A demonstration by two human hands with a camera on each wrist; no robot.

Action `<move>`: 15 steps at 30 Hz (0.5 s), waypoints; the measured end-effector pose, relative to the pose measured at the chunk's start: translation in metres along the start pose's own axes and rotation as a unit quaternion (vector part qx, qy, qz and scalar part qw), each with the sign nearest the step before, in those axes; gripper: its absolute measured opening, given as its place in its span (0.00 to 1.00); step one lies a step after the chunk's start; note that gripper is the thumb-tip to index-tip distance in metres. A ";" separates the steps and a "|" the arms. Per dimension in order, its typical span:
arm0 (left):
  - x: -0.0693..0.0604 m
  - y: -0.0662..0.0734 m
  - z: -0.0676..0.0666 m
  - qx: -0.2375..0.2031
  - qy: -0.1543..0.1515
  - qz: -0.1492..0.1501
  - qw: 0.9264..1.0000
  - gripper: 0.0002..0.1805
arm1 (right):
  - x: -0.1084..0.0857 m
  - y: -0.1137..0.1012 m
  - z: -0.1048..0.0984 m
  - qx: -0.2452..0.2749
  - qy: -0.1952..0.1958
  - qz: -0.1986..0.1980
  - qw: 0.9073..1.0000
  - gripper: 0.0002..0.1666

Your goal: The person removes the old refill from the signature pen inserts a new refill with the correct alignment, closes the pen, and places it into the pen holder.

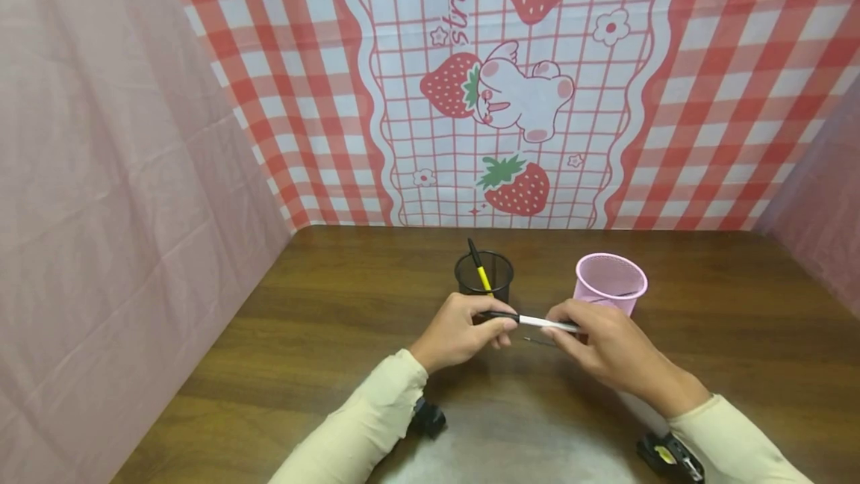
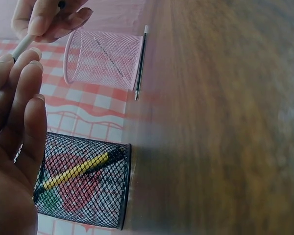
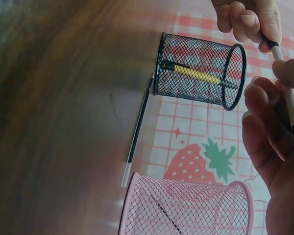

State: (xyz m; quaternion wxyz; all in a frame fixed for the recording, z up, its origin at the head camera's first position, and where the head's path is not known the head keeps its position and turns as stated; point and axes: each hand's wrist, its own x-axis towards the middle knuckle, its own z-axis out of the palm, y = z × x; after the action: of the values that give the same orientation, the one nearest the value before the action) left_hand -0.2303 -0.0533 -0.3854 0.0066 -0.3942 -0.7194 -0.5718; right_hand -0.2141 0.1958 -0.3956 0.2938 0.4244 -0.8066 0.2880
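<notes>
A white pen with black ends is held level between the two hands above the table. My left hand pinches its black end between thumb and fingers. My right hand grips the white barrel near the other end. Below the hands, a thin dark pen refill with a pale end lies on the table between the two cups. A black mesh cup stands beyond my left hand, with a yellow and black pen leaning in it. Beyond my right hand is a pink mesh cup, holding a thin dark stick.
The brown wooden table ends against a red-and-white checked cloth with strawberries. A pink cloth hangs at the left. Black devices show by the left sleeve and the right sleeve.
</notes>
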 end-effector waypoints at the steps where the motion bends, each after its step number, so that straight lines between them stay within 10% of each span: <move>1: 0.000 0.000 0.000 0.001 0.000 0.002 1.000 0.06 | 0.000 0.000 0.000 0.004 -0.002 0.002 1.000 0.16; 15: 0.004 -0.029 0.000 0.006 -0.011 -0.002 1.000 0.06 | 0.001 0.000 -0.003 -0.002 -0.019 0.016 1.000 0.15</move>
State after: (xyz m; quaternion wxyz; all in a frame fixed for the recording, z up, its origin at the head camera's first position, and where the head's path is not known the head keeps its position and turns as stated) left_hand -0.2499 -0.0526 -0.4072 0.0001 -0.3989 -0.7237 -0.5631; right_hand -0.2140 0.1975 -0.3931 0.2749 0.4163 -0.8193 0.2827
